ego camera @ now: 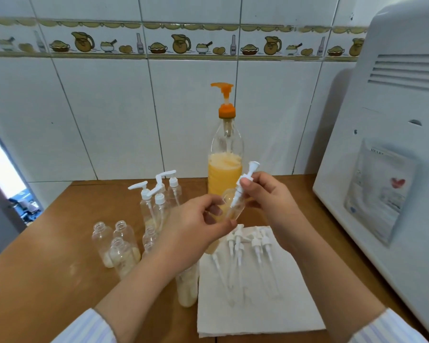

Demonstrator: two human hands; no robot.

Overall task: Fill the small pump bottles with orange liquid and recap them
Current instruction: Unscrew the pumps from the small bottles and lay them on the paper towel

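Note:
My left hand grips a small clear bottle, tilted, with orange liquid in its lower part. My right hand pinches a white pump cap whose tube reaches down into that bottle's neck. Behind them stands the large clear bottle of orange liquid with an orange pump top. Three capped small bottles stand left of it. Several uncapped small bottles with some pale liquid stand at the left. Another small bottle stands under my left wrist.
Several loose white pump caps lie on a white paper towel on the wooden table. A large white appliance fills the right side. A tiled wall stands behind.

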